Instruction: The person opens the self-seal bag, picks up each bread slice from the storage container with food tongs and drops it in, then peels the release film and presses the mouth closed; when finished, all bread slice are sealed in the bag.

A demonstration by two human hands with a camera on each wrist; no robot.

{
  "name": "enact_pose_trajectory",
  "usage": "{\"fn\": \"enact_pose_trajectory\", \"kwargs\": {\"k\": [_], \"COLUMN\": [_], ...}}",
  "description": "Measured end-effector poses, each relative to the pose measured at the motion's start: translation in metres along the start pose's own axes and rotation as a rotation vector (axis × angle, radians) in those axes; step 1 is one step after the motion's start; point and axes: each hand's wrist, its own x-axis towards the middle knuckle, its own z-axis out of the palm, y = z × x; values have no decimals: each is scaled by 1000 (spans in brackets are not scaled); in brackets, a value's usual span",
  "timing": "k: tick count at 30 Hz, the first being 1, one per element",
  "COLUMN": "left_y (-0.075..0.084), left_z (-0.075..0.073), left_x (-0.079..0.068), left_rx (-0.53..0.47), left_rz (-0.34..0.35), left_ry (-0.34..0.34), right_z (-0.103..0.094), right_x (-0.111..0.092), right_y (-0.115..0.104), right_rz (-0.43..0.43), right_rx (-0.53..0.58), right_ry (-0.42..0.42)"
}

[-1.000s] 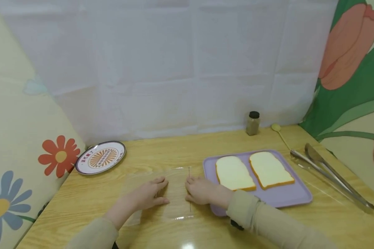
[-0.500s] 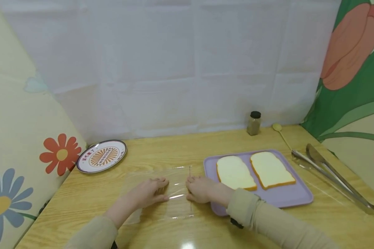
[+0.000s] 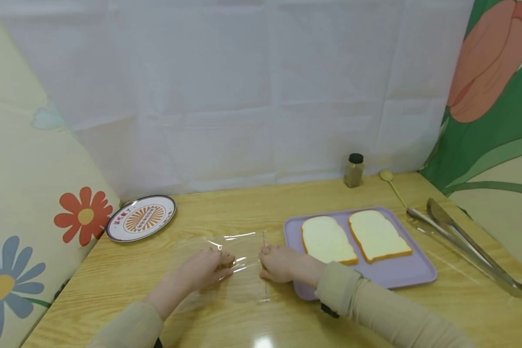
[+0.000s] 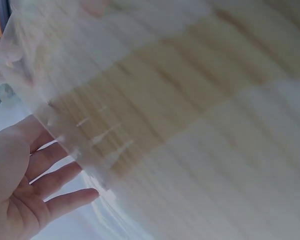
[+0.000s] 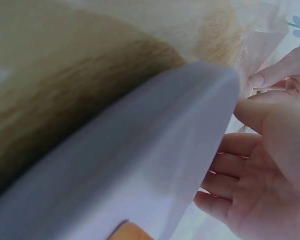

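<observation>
A clear plastic bag lies on the table, with bright creases near my left hand's fingertips. My left hand touches the bag's top, its thumb and fingers close to one another. In the left wrist view, the fingers of my left hand reach mostly straight to the film. My right hand rests at the bag's right edge, beside a dark line across it. The right wrist view shows the fingers of my right hand loosely bent, partly behind the purple tray's rim; their contact with the film is hidden.
The purple tray bears two bread slices right of the bag. A patterned plate leans at back left. A black-capped jar, a yellow spoon and metal tongs stand or lie at right.
My left thumb and fingers have drawn closer together on the bag. The film between the hands has wrinkled, with new shiny creases. My right hand has stayed in place.
</observation>
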Motion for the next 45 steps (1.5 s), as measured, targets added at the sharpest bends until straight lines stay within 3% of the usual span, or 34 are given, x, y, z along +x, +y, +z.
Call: {"fn": "enact_pose_trajectory", "kwargs": {"k": [5,9,12,19,26,30,38,45], "left_y": [8,14,17,22,23,22,20,12], "left_z": [-2,1,4,0,-5,-7,-10,-8], "left_x": [1,1,1,4,10,13,14,10], "left_rx": [94,244,294,150,-5,-127,-165,-111], "left_rz": [-4,22,31,-72,-89,-155,-260,-224], "left_ry": [-29,2,36,23,101,102,138,199], "right_z": [-1,-1,-1,0,1,2,3,4], "right_x": [0,0,0,0,-1,0,2,2], "right_y": [1,2,2,1,1,1,0,2], "right_rz": [-11,-21,-20,-8,2,4,-6,-5], "right_rx": [-13,-24,-22,-5,-7,-11,-28,-45], "right_ry": [2,6,12,5,5,-4,10,10]}}
